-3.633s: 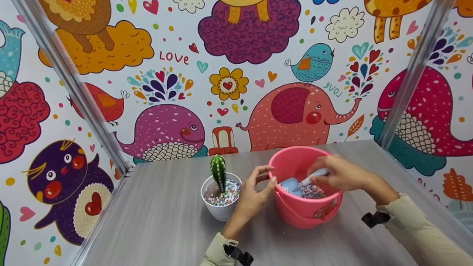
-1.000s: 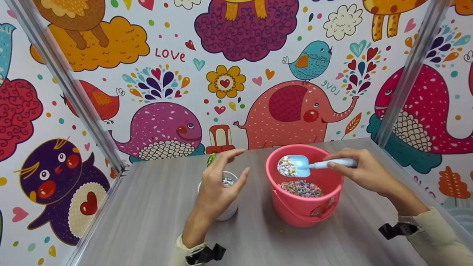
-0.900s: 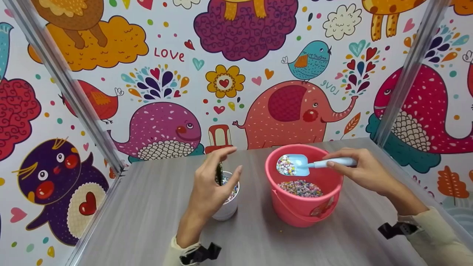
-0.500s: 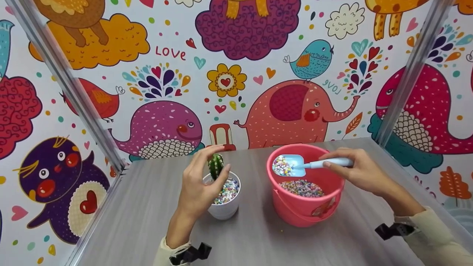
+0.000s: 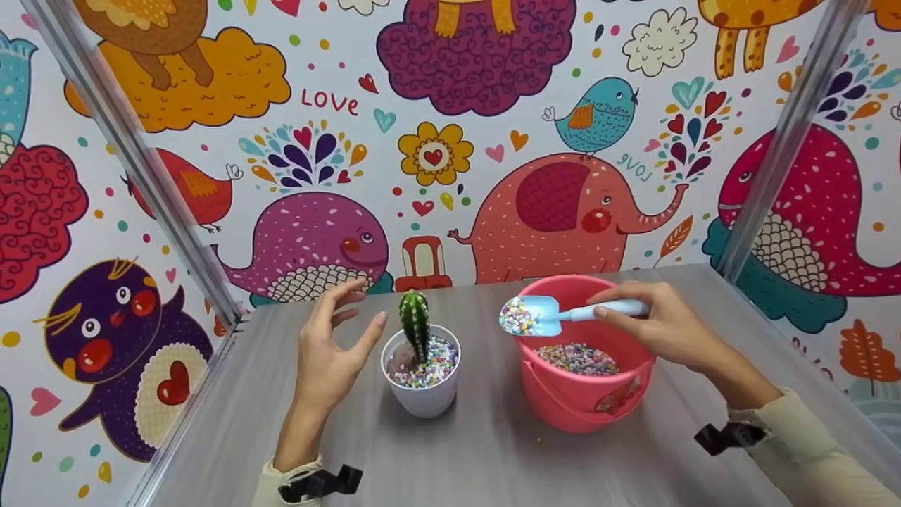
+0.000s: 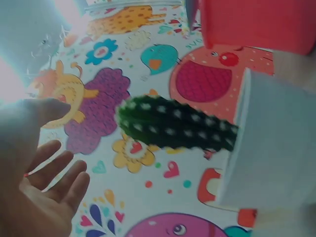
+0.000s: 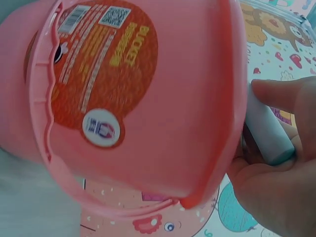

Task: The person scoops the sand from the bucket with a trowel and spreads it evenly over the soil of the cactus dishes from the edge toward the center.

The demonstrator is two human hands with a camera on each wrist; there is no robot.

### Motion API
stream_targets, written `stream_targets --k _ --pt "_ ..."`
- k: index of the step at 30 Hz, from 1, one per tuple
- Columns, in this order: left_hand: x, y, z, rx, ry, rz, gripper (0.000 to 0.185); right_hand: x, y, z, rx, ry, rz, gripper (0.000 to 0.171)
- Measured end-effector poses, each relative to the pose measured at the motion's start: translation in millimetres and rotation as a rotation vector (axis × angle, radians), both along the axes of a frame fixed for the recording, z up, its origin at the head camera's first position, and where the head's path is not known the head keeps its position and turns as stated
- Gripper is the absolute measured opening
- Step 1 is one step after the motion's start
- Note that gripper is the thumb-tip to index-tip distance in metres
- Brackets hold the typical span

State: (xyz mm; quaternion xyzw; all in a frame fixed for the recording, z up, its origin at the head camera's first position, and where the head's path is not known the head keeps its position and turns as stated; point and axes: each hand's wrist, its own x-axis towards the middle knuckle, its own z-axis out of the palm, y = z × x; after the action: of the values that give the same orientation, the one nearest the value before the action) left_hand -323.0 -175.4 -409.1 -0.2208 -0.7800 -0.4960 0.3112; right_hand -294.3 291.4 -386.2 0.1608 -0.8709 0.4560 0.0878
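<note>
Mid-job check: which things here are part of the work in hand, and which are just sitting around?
In use:
right hand holding blue scoop loaded with beads
pink bucket of coloured beads
white pot with cactus
left hand, open beside the pot

Just there:
grey table
cartoon wall
metal posts
</note>
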Motion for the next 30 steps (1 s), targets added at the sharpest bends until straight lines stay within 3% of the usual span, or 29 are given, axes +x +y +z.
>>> stream_targets --k 7,17,22,30 --pt "-14.1 -12 -27.2 -0.028 -0.208 0.014 0.070 -4.6 -17 2.2 0.042 0.002 -0.014 0.025" --pt "-21.1 -9 -55.7 -0.170 -0.485 -0.073 0.100 -12.1 -38 4.4 0.091 0.012 -0.002 0.028" --pt "-22.3 -4 -64.8 -0.216 -0.537 -0.113 0.107 -17.5 -49 5.0 0.129 0.014 -0.009 0.032" --pt "-23.7 3 -73.6 -0.287 -0.502 -0.161 0.113 -21.9 -66 4.4 0.126 0.029 0.019 0.025"
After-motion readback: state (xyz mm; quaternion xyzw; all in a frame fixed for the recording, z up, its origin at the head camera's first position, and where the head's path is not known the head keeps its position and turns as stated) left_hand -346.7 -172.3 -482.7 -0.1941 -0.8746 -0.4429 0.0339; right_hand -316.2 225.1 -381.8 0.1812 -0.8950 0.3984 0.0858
